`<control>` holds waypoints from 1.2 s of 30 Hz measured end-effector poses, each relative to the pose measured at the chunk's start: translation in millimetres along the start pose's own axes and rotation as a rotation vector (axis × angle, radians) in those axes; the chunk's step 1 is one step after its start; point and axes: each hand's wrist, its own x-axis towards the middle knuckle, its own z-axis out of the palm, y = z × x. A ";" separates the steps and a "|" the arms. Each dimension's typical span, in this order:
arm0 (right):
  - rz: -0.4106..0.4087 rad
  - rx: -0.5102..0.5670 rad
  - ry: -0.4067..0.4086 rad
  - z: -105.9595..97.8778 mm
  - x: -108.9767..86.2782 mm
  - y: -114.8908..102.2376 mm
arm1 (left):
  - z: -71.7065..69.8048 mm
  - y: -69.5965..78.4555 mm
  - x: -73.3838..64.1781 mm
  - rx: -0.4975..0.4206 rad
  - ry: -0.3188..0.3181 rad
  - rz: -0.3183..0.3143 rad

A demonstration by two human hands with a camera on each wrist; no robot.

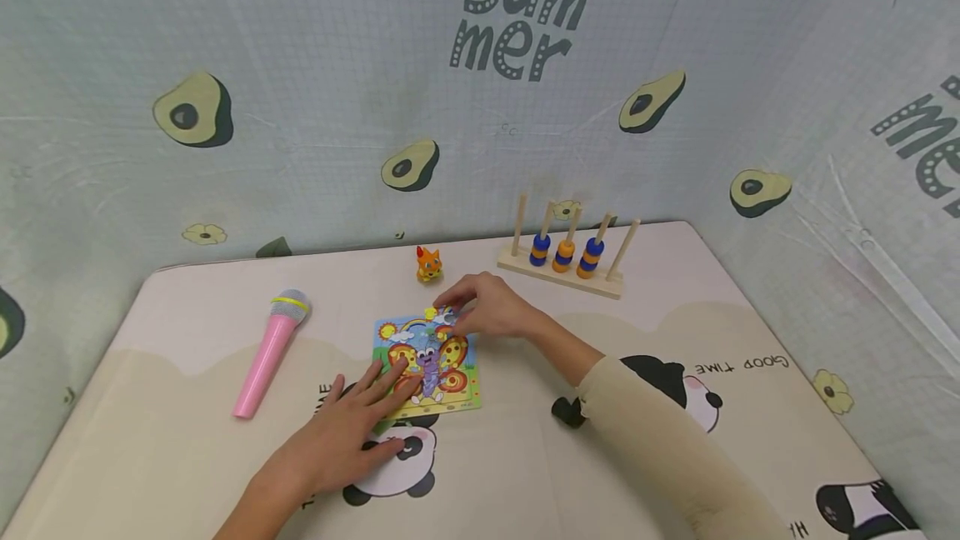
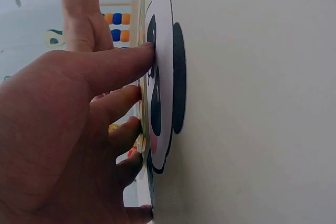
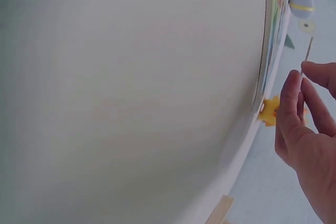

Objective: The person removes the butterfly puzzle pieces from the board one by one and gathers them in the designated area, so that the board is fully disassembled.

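Observation:
A jigsaw puzzle board (image 1: 471,398) with a purple butterfly picture lies flat on the table. My left hand (image 1: 341,432) rests at its lower left corner, fingers spread and fairly straight, some fingertips over the picture. In the left wrist view, the fingertips of this left hand (image 2: 68,124) meet the board's edge. Above the board's upper right corner, my right hand (image 1: 491,305) pinches a thin puzzle piece (image 3: 308,50) between thumb and fingers. The right wrist view shows that piece edge-on, raised off the board.
A pink toy microphone (image 1: 268,357) lies left of the board. Behind it stands a small orange animal figure (image 1: 429,265). A wooden peg stand (image 1: 558,273) with blue and orange beads is at the back right. Fabric walls (image 1: 330,107) rise beyond the table.

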 end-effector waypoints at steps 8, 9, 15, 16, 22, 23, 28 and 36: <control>0.013 0.015 0.023 -16.2 -14.1 13.5 | -0.1 1.2 0.2 0.001 0.003 0.005; 0.014 0.016 0.024 -18.2 -15.6 15.6 | -0.2 1.2 0.3 0.001 0.003 0.005; 0.022 -0.013 0.043 -30.1 -23.4 26.3 | 0.0 0.2 0.9 0.013 0.015 0.009; 0.023 -0.024 0.046 -31.8 -24.5 28.0 | 0.2 0.1 0.8 0.012 0.018 0.010; 0.050 -0.073 0.038 -40.4 -28.5 37.6 | 1.6 0.4 -0.3 0.006 0.021 0.015; 0.056 -0.075 0.037 -41.7 -28.8 38.4 | 1.5 0.7 -0.2 0.007 0.022 0.016; 0.086 -0.082 0.045 -45.9 -30.2 37.8 | 0.8 1.3 0.9 0.008 0.034 0.023; 0.112 -0.131 0.031 -41.8 -30.9 33.7 | 2.4 0.3 -0.8 -0.014 0.015 0.009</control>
